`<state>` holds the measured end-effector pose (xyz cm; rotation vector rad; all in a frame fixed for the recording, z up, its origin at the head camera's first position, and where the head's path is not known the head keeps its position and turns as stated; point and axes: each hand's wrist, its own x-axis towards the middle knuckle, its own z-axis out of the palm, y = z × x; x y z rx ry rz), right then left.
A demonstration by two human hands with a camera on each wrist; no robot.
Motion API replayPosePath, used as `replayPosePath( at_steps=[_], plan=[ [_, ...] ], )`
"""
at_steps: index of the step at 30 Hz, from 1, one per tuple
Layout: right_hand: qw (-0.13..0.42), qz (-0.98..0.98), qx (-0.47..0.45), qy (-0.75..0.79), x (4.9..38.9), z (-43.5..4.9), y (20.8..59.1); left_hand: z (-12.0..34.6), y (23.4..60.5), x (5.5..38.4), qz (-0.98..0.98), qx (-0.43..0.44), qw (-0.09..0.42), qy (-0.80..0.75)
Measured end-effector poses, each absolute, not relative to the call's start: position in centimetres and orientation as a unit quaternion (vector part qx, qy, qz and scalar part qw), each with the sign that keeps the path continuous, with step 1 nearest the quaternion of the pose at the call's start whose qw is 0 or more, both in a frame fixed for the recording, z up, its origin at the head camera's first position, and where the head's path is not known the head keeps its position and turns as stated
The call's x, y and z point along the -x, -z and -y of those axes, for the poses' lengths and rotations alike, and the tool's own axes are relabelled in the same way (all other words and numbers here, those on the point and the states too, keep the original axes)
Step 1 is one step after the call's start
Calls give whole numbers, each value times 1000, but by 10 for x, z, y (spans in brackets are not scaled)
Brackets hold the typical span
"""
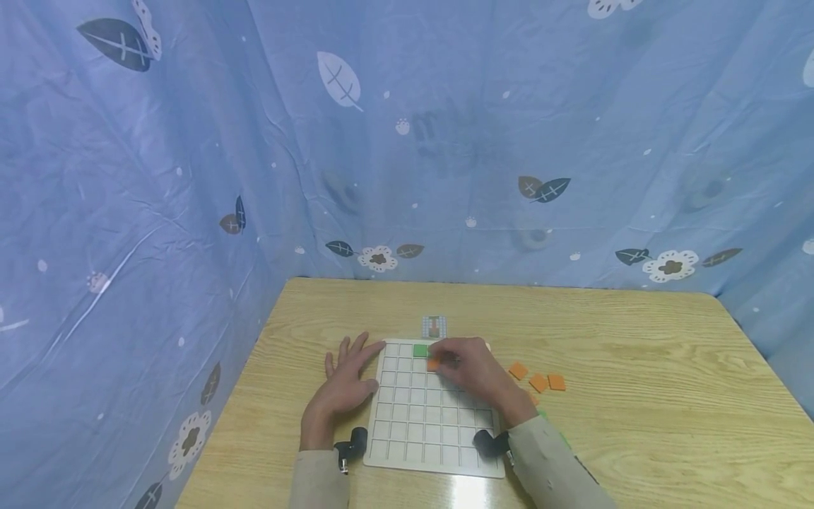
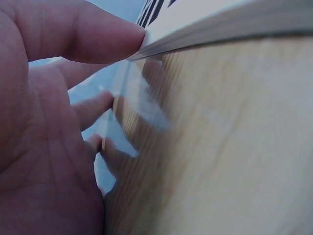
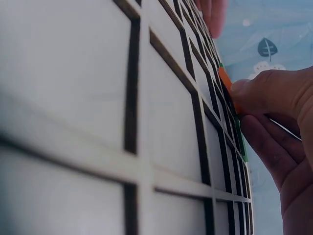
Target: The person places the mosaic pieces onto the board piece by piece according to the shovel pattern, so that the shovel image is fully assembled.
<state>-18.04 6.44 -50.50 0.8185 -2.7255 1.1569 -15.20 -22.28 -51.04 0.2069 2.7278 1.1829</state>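
Left hand: (image 1: 345, 385) just left of the lower centre of the head view, fingers fanned out and straight, grasping nothing; the index fingertip meets the board's upper left corner, and in the left wrist view the thumb tip touches the board's edge.
Left forearm: rises almost straight from the bottom edge, in a beige sleeve (image 1: 320, 479).
Right hand: (image 1: 473, 371) right of the lower centre, palm down over the board, reaching toward the upper left; thumb and fingers pinch an orange tile.
Right forearm: slants in from the bottom edge, right of centre, its sleeve covering part of the table.
Orange tile: (image 1: 433, 365) at the right hand's fingertips, near the top middle of the board; in the right wrist view, at right of centre, the thumb lies against it.
White gridded board: (image 1: 407, 431) lower centre, between the hands.
Green tile: (image 1: 420, 350) in the board's top row, just left of the right fingertips.
Patterned card: (image 1: 434, 326) just above the board's top edge.
Loose orange tiles: (image 1: 556, 382) right of the right hand, with bits of green showing beside the sleeve.
Surroundings: pale wooden table (image 1: 649, 382) below; blue leaf-print curtain (image 1: 445, 141) filling the upper frame.
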Motion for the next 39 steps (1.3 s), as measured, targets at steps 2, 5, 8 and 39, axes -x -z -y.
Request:
replayPosePath(
  at_steps=[2,5,8,39],
  plan=[
    [34,887,-266,-376,181,-65,506,223,511,152,-913,-67,82,-394],
    [33,887,-266,-376,181,-65,507,223,511,153,-913,-63,85,-393],
    [32,885,-267,-381,182,-65,507,223,512,153,-913,-64,84,-394],
    [103,861,-162,-471,143,-177,461,221,508,148,-911,-78,69,-400]
  ],
)
